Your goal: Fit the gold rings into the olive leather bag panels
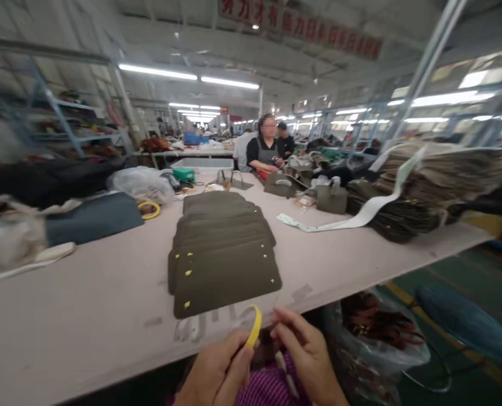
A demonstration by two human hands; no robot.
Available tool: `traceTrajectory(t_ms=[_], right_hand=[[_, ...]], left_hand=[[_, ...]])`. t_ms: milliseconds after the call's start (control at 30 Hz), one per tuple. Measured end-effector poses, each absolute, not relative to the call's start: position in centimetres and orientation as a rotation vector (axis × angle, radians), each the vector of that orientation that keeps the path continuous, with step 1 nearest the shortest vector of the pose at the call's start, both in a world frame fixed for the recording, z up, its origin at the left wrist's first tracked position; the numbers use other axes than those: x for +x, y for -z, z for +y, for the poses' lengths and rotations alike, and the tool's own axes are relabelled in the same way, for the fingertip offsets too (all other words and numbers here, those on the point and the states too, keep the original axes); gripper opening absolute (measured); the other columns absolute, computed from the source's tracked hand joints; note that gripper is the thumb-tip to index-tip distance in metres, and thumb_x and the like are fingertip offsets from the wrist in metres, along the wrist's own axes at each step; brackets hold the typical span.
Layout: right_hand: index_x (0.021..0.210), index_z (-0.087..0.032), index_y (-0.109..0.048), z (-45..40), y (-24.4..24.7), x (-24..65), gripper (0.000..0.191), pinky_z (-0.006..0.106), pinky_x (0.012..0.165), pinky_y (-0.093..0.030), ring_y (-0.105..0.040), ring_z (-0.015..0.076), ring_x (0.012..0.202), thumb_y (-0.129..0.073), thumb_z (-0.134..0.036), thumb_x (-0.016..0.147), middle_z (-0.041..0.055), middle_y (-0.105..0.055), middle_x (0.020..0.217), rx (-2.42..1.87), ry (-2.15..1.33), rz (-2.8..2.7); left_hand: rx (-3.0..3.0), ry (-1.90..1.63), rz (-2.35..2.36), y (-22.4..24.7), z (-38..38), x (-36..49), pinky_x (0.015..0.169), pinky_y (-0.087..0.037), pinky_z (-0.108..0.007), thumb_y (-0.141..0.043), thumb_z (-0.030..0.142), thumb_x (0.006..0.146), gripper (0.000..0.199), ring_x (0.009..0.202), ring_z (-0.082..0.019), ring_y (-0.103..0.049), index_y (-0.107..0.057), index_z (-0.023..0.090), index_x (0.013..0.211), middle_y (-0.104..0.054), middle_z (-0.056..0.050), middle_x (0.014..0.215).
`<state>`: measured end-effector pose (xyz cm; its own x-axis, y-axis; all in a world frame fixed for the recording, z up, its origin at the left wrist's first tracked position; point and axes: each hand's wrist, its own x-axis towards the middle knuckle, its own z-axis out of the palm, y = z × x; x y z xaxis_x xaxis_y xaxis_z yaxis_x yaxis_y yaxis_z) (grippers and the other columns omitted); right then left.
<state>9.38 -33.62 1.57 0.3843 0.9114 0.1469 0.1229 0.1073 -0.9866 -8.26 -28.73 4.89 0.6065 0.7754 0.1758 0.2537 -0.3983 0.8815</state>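
Note:
My left hand (228, 363) is closed on a yellow roll of tape (255, 327) at the front edge of the table. To its right, my right hand (304, 349) is raised with its fingers curved and partly spread, and nothing shows between them. Beyond both hands lies an overlapping row of dark olive panels (228, 276). The nearest panel has small yellow pieces (187, 273) on its left side and small holes or studs (272, 281) on its right side.
Another yellow tape roll (150, 210) lies by a dark blue-grey sheet (94, 220) at left. A white strip (361, 216) trails from stacked fabric (441, 175) at right. A person (264, 149) works across the table (119, 316). Below right sits a plastic bag of brown straps (380, 321).

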Motion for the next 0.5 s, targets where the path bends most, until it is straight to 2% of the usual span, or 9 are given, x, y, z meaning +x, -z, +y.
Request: traceTrajectory(t_ms=[100,167,333,500], right_hand=[[0.104,-0.020,-0.070,-33.4,-2.9,9.9,0.023,0.028,0.076,-0.056,-0.068,0.0191,0.083,-0.057,-0.032,0.089,0.0085,-0.071,0.093,-1.272,-0.669,-1.297],[0.107,-0.022,-0.068,-33.1,-3.9,10.1,0.022,0.029,0.083,-0.055,-0.066,0.0190,0.092,-0.054,-0.024,0.090,0.0085,-0.069,0.101,-1.202,-0.602,-1.484],[0.116,-0.022,-0.062,-32.5,-4.6,10.1,0.030,0.031,0.086,-0.054,-0.063,0.0186,0.098,-0.048,-0.014,0.092,0.0093,-0.066,0.107,-1.150,-0.554,-1.686],[0.108,-0.022,-0.064,-31.5,-3.6,11.4,0.025,0.031,0.084,-0.055,-0.064,0.0193,0.096,-0.051,-0.012,0.089,0.0084,-0.067,0.101,-1.121,-0.521,-1.745]], left_hand=[[2.193,-0.674,0.784,-6.7,-29.0,-9.3,0.068,-0.048,-0.023,-0.033,0.033,0.097,0.029,0.073,-0.014,-0.056,-0.057,0.020,0.088,-0.062,-0.003,0.081],[2.274,-0.682,0.815,-7.2,-28.8,-8.8,0.074,-0.048,-0.026,-0.031,0.027,0.098,0.027,0.081,-0.016,-0.057,-0.056,0.019,0.094,-0.063,-0.005,0.089],[2.495,-0.610,0.886,-6.9,-28.7,-7.7,0.075,-0.047,-0.032,-0.031,0.020,0.097,0.025,0.082,-0.018,-0.056,-0.056,0.018,0.096,-0.062,-0.005,0.088],[2.630,-0.531,0.987,-6.6,-28.6,-6.3,0.070,-0.046,-0.033,-0.031,0.018,0.096,0.024,0.077,-0.019,-0.057,-0.055,0.017,0.095,-0.063,-0.005,0.086]])
